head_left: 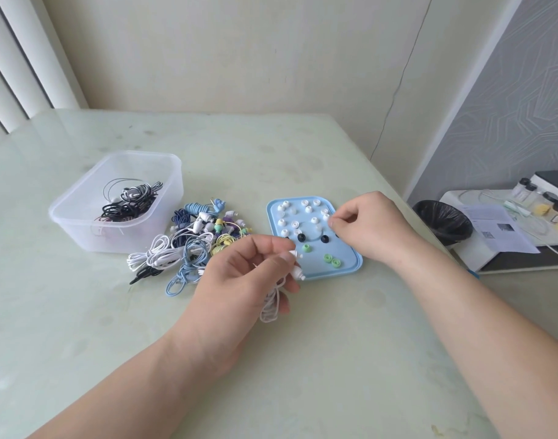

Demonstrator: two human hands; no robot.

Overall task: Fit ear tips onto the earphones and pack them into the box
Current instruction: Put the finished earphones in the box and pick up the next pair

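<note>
White earphones point(295, 254) are gripped in the left hand point(249, 274). At two o'clock, a white ear tip point(330, 220) is pinched by the right hand point(369, 226) over the tray point(344, 255). It is judged soft, light silicone, best held by its rim. The box point(122, 236) is seen at ten o'clock.

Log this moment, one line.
left hand: holds white earphones | right hand: at white tips on tray, grip unclear | box: dark earphones inside

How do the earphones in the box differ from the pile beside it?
Colour: the earphones in the box are mostly black; the pile mixes blue, white, yellow and purple. Place: the boxed ones lie inside the clear box; the pile lies on the table, between box and blue tray. Both are coiled cables.
</note>
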